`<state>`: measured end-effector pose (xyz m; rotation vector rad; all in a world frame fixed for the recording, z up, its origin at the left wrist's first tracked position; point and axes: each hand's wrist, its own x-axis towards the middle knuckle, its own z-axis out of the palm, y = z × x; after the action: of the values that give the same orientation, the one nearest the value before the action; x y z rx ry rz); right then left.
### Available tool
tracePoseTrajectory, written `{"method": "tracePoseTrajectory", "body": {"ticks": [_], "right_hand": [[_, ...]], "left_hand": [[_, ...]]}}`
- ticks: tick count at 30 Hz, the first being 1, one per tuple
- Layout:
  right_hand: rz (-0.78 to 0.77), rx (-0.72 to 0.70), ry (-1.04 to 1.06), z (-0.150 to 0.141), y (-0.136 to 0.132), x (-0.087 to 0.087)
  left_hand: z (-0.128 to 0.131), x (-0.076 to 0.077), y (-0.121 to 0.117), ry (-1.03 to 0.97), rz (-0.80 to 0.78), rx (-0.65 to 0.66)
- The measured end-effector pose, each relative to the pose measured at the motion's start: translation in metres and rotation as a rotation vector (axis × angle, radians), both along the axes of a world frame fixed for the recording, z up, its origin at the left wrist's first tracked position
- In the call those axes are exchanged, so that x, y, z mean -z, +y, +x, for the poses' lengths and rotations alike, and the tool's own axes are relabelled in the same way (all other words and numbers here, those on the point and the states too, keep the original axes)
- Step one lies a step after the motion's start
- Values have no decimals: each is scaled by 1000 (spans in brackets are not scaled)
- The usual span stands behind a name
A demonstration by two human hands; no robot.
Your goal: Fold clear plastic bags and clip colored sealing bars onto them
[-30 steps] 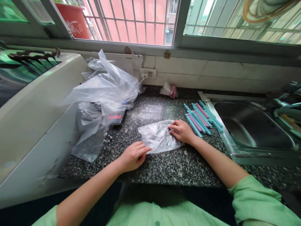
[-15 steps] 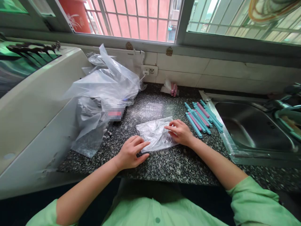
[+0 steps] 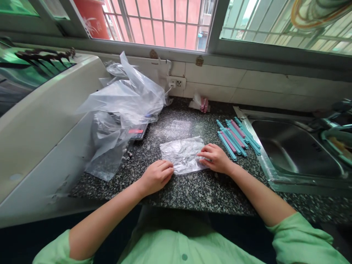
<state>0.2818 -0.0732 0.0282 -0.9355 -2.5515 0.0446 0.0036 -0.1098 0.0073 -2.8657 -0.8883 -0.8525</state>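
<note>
The small clear plastic bag point(image 3: 183, 153) lies spread on the speckled table point(image 3: 189, 194), between our hands. To its left we see a heap of larger clear bags point(image 3: 129, 96) partly over a dark flat device point(image 3: 139, 132). Our left hand point(image 3: 157, 177) curls at the bag's lower left edge; we cannot tell whether its grip pinches the plastic. The bag is laid out, yet creases cover it, so we judge the flattening only partly done. Our right hand point(image 3: 217, 160) rests at the bag's right side, grip loosely open, fingers parted, visibly holding nothing. Further right, the blue and pink strips point(image 3: 236, 137) lie loose near the sink point(image 3: 293, 152), untouched; none sits on the bag.
</note>
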Motion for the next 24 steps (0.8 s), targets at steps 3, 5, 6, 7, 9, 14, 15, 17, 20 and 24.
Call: {"method": "tracePoseTrajectory", "body": {"ticks": [3,5,6,7,9,14,15,17,20,24], "right_hand": [[-35,-66,22,2,-2,-7],[-81,-97,-19,4,-3,-10],[-104,-93,-42,5,-4,-11],[-124,-81,-59,6,-3,-11],[-156,-60,-70,9,-1,-9],[-168,-58,36,14,11,7],[-170,-50,78,15,13,10],[-192,-29,149,15,15,15],[-258,11,212,16,17,18],[-338,100,253,13,20,17]], "left_hand": [[-1,-3,0,-136,-34,-35],[-2,-4,0,-221,-100,-53],[-3,-5,0,-254,-142,-56],[-4,-5,0,-280,-185,-55],[-5,-6,1,-314,-271,-61],[-9,-6,8,-310,-476,-117],[-11,-5,10,-328,-510,-105],[-14,-4,14,-369,-561,-54],[-20,-1,21,-380,-582,-35],[-22,2,30,-381,-562,-145]]}}
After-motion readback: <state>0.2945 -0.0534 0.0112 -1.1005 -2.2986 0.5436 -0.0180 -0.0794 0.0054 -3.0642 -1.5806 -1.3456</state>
